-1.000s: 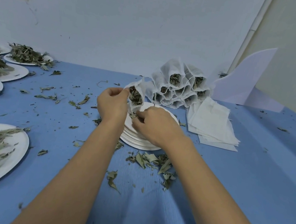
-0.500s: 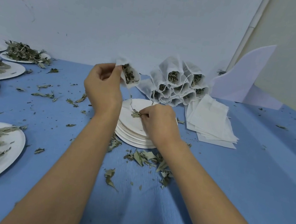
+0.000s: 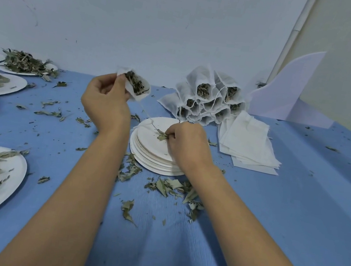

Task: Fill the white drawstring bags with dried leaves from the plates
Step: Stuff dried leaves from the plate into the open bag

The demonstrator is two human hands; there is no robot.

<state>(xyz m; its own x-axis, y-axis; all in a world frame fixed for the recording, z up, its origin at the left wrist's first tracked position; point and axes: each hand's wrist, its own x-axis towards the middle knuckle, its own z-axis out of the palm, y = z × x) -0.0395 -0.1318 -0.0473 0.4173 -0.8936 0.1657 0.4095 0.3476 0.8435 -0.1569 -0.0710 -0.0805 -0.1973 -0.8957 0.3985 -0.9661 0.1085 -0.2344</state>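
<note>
Change over the last second: both hands were bunched together at the bag, low over the stack of plates (image 3: 144,151). Now the left hand (image 3: 105,103) has lifted the bag (image 3: 138,91) up and left, clear of the stack, and the right hand (image 3: 187,144) has dropped to the top plate. I read that as one load gone in and the next being fetched. Left hand: fingers curled, thumb and fingertips pinching the bag's rim, mouth open toward camera, dark leaves visible inside, looks well filled. Right hand: fingers curled down, pinching a small clump of leaf scraps (image 3: 162,135) on the top plate, which is otherwise nearly bare. My guess is this bag is close to done. Filled bags (image 3: 208,96) are piled at the back wall, with flat empty bags (image 3: 249,142) just right of the stack. Leaf supply remains on the plates at left, the nearest (image 3: 23,166) still loaded.
</note>
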